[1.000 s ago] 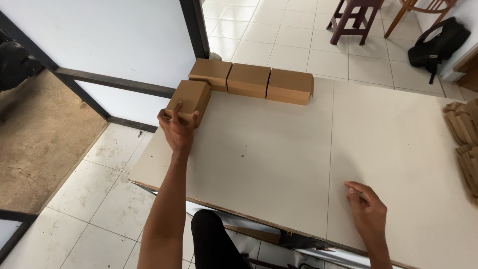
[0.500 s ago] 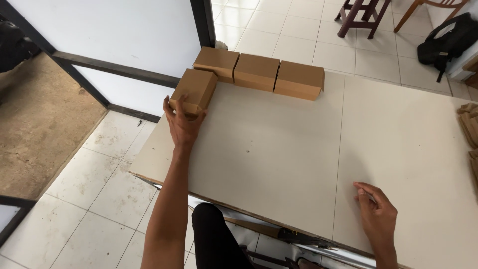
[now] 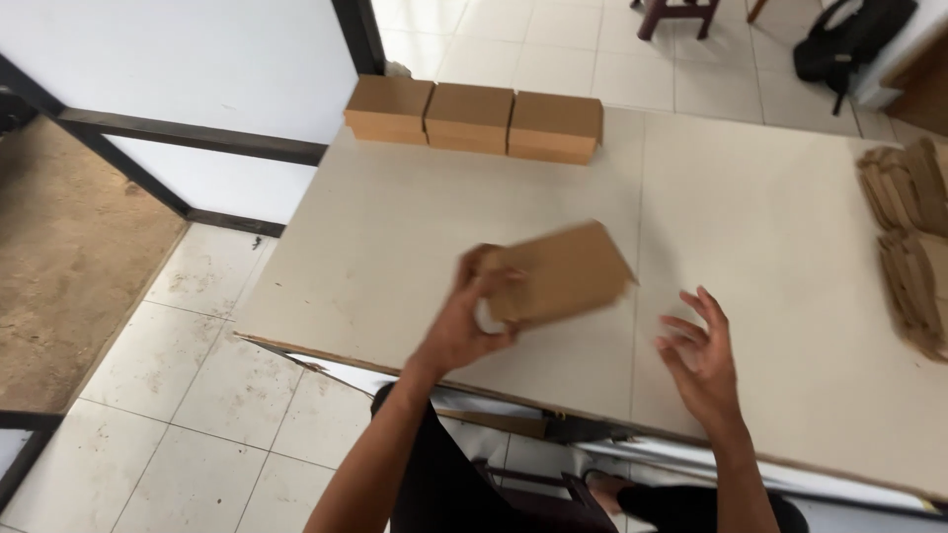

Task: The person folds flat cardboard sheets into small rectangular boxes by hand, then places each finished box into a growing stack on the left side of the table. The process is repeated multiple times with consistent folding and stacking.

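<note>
My left hand (image 3: 472, 316) grips a brown cardboard box (image 3: 563, 271) by its left end and holds it tilted above the near part of the beige table (image 3: 770, 227). The box is motion-blurred. My right hand (image 3: 699, 355) hovers just right of the box, fingers spread, holding nothing and not touching it. Three closed brown cardboard boxes (image 3: 474, 116) stand side by side in a row at the table's far left edge.
Stacks of flat folded cardboard (image 3: 908, 237) lie at the table's right edge. White tiled floor (image 3: 188, 375) lies left of and beyond the table. A dark bag (image 3: 849, 39) and a stool's legs stand on the floor at the back.
My left hand has lifted the box from the far left corner of the table and brought it toward me. My right hand has risen off the table and opened beside it.
</note>
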